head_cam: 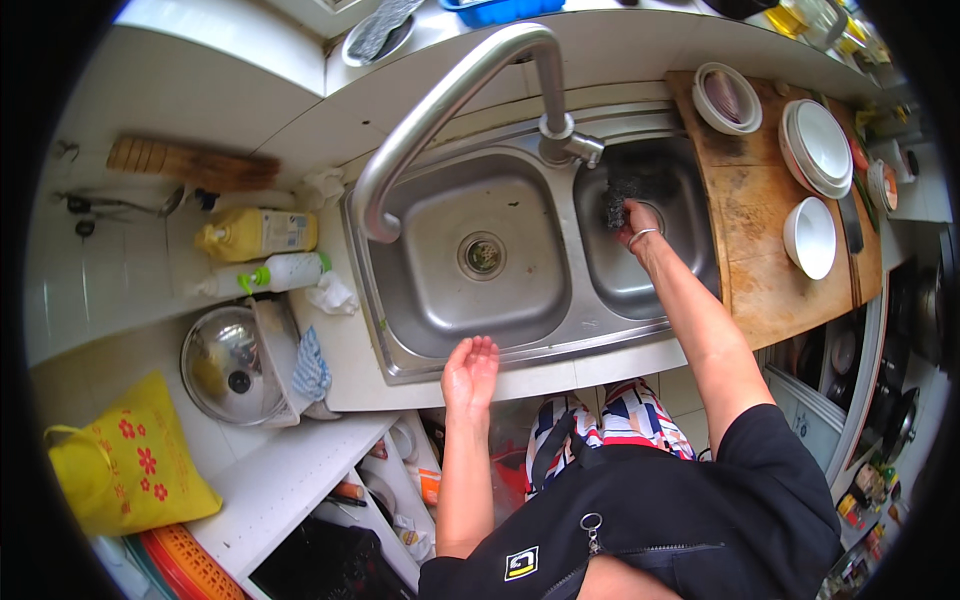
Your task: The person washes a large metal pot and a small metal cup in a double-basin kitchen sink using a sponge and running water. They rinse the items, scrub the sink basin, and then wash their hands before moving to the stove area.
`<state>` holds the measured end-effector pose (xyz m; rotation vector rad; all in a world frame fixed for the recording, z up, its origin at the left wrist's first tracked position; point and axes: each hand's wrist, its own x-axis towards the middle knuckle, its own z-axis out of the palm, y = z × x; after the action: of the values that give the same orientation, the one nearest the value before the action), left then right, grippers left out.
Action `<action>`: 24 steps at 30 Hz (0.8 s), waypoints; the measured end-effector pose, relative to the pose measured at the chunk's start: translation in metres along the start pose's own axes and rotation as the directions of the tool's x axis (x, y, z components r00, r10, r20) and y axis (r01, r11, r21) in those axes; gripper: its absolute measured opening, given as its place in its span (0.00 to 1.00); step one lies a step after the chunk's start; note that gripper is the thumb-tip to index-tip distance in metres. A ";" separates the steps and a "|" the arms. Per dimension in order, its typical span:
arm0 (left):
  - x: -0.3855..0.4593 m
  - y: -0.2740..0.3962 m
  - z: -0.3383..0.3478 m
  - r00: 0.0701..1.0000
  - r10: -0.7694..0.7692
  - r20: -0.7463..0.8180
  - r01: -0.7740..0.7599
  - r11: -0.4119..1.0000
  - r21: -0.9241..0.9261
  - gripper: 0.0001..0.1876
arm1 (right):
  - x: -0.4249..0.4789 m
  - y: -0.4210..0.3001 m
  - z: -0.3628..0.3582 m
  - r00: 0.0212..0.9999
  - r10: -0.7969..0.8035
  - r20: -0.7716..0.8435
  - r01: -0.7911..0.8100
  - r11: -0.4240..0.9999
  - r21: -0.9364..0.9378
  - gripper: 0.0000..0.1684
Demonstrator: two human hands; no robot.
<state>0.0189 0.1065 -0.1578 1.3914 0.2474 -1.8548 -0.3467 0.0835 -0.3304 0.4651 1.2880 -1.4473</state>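
Note:
My right hand (pixel 637 223) is in the smaller right basin (pixel 645 289) of a stainless steel double sink, its fingers closed on a dark mesh scouring pad (pixel 619 202). A bracelet circles that wrist. Palm up and empty, my left hand (pixel 471 373) is held over the front rim of the larger left basin (pixel 510 315), fingers extended. A few green scraps lie in this basin and in its drain strainer (pixel 481 256). The curved steel faucet (pixel 457 105) arches over the left basin; no water is seen flowing from it.
Right of the sink, a wooden board (pixel 757 277) holds white bowls (pixel 810 238) and a dark-bladed knife (pixel 850 223). Yellow and white bottles (pixel 289 272) stand at left, near a glass lid (pixel 229 364) and a yellow bag (pixel 142 457). A blue basket (pixel 502 11) sits on the back ledge.

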 end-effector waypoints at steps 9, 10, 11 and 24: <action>0.000 0.030 0.008 0.978 0.200 0.066 -0.203 0.979 0.037 0.02 | -0.022 0.021 0.036 0.936 -0.333 -0.111 0.250 0.855 -0.455 0.11; 0.001 0.032 0.005 0.975 0.212 0.067 -0.214 0.976 0.026 0.02 | -0.026 0.020 0.036 0.927 -0.359 -0.110 0.287 0.866 -0.409 0.11; -0.001 0.034 0.001 0.971 0.233 0.045 -0.235 0.972 0.029 0.02 | -0.030 0.018 0.035 0.916 -0.386 -0.111 0.324 0.874 -0.361 0.12; -0.014 0.060 -0.030 0.953 0.303 0.019 -0.297 0.944 -0.140 0.01 | -0.120 0.057 0.159 0.858 -0.326 0.397 0.494 0.315 -0.810 0.22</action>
<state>0.0824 0.0905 -0.1391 1.2226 0.1290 -1.5822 -0.2012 0.0083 -0.2029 -0.7864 1.9102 -0.8967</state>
